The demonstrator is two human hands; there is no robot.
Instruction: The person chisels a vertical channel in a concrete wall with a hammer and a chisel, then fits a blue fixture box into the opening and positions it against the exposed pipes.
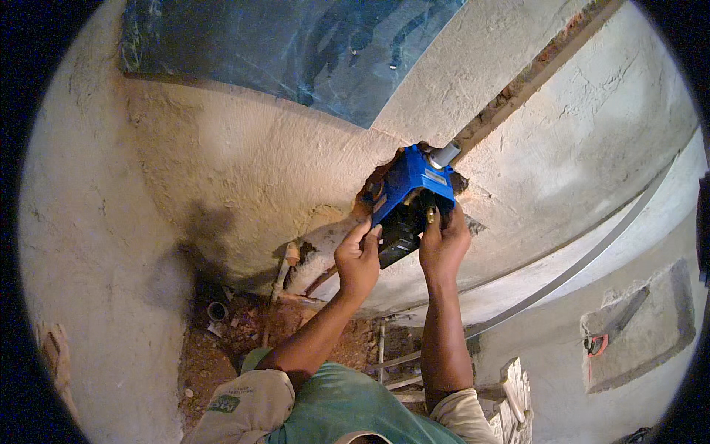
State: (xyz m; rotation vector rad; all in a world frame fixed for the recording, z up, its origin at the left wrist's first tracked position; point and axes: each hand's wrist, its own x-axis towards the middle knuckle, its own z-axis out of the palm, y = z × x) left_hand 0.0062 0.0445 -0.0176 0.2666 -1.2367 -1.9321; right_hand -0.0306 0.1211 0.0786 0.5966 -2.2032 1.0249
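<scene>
A blue plastic box [417,176] with a black inner part [401,235] sits at a rough hole in the plastered wall, a little right of centre. A small brass-coloured piece [430,215] shows inside its opening. My left hand [358,260] grips the box's lower left edge, thumb on the near side. Closed on the lower right edge is my right hand [446,246], its thumb by the brass piece. The fingers behind the box are hidden. A short grey pipe end [446,154] meets the box's upper right corner.
From the hole a cut channel [525,80] runs up the wall to the right. A dark blue panel [288,52] hangs above. Below left, a pipe with an orange-brown end [293,254] stands by the wall, near a round pipe opening [217,311] in the dirt floor.
</scene>
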